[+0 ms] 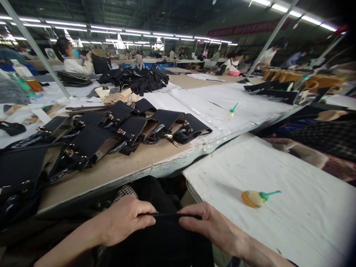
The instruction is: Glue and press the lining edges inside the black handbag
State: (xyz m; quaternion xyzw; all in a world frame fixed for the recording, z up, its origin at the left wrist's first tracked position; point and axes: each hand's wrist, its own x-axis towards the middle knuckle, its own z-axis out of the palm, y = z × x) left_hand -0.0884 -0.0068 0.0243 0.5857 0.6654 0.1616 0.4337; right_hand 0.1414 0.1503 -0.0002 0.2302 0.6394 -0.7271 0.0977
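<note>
At the bottom centre, my left hand (126, 220) pinches the upper edge of a black piece (167, 237) between thumb and fingers. My right hand (207, 224) grips the same edge a short way to the right, leaving a straight stretch between the two hands. Below this edge the black piece hangs over my lap, and its lower part blends with dark clothing. Beyond my hands, several black bags (135, 128) with gold clasps and beige linings lie on the long table (144, 167).
On the white-covered table (278, 167) at the right lies a glue bottle (253, 198) with a green nozzle. Another green-nozzled bottle (230, 113) stands farther back. A heap of black pieces (136, 78) and beige scraps (122, 96) lie beyond the bags. A person (76, 59) sits at the back left.
</note>
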